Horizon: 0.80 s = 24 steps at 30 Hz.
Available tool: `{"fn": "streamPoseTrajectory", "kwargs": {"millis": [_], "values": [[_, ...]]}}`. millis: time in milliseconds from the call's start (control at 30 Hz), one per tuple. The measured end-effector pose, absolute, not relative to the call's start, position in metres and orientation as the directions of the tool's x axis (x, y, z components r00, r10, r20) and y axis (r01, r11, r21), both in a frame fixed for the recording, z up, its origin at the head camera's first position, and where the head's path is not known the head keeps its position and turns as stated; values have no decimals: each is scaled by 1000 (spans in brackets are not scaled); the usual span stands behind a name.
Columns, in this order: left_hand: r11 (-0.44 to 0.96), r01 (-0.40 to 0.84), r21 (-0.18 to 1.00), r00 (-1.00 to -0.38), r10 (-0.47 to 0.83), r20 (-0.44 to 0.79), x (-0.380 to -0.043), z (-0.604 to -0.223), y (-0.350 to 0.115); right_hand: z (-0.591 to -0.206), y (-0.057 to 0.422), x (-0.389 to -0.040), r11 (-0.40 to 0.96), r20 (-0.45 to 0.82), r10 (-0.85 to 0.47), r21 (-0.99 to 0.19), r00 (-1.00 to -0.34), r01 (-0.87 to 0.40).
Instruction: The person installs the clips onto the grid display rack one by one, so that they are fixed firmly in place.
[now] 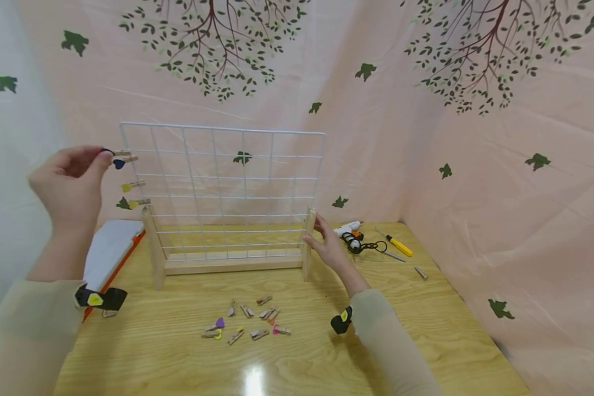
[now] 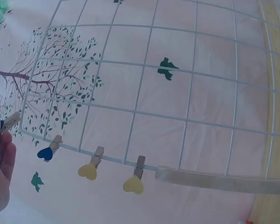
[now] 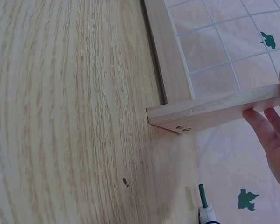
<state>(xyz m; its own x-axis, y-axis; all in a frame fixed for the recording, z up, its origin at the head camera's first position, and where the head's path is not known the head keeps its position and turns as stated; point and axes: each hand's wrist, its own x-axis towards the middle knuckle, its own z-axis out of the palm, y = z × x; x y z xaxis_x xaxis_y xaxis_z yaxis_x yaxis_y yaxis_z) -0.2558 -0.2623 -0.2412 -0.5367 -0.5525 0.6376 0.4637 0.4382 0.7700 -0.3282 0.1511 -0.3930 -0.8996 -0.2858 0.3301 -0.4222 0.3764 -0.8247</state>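
Observation:
My left hand pinches a small wooden clothespin with a dark blue piece on it, held at the upper left corner of a white wire grid. Clipped along the grid's left edge are a clothespin with a blue heart and two with yellow hearts. The grid stands upright in a wooden frame. With fingers and thumb, my right hand grips the frame's right post.
Several loose clothespins with coloured pieces lie on the table in front of the frame. A glue gun with a coiled cord, a yellow-handled screwdriver and a metal bolt lie at the right. An orange-edged clipboard lies behind the left arm.

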Motion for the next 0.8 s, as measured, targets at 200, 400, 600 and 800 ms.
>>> {"fn": "streamPoseTrajectory", "kwargs": {"millis": [200,400,600,800], "values": [[295,475,829,-511,-674,533,-267,-232,-264,-394,152,-329,375,345,-294,-816,-891,-439],[253,482,839,-466,-737,490,-277,-229,-264,-394,152,-328,368,344,-300,-819,-890,-441],[226,472,852,-434,-782,447,-287,-229,-263,-394,152,-329,371,348,-297,-816,-889,-443],[201,458,866,-464,-777,426,-295,-231,-262,-395,152,-330,377,343,-289,-817,-894,-436]]}}
